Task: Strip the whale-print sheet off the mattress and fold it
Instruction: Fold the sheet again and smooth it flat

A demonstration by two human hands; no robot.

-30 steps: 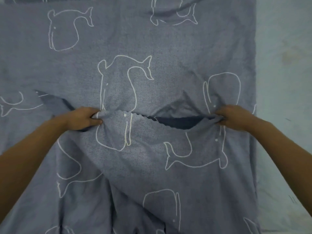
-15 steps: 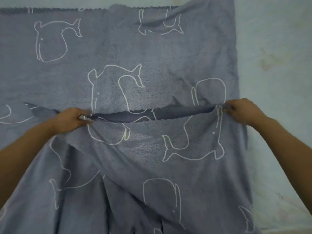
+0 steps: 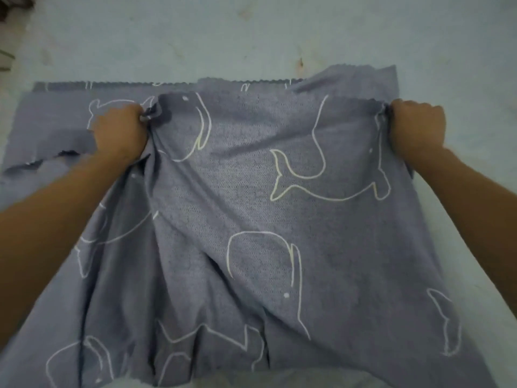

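The grey-blue whale-print sheet point(image 3: 251, 197) lies doubled over on the pale mattress point(image 3: 251, 37), white whale outlines facing up. My left hand point(image 3: 120, 130) is shut on the upper layer's scalloped edge at the left. My right hand point(image 3: 416, 127) is shut on the same edge at its right corner. That edge is stretched between both fists, close behind the lower layer's far scalloped hem. The near part of the sheet is creased and bunched toward me. A strip of the lower layer sticks out to the left of my left hand.
Bare, stained, pale blue-green mattress surface surrounds the sheet at the back and right point(image 3: 475, 79). Some dark clutter point(image 3: 11, 7) shows at the far left corner.
Both hands have carried the held edge away from me, from mid-sheet to near the far hem, laying the upper layer over the lower one. More bare mattress now shows beyond.
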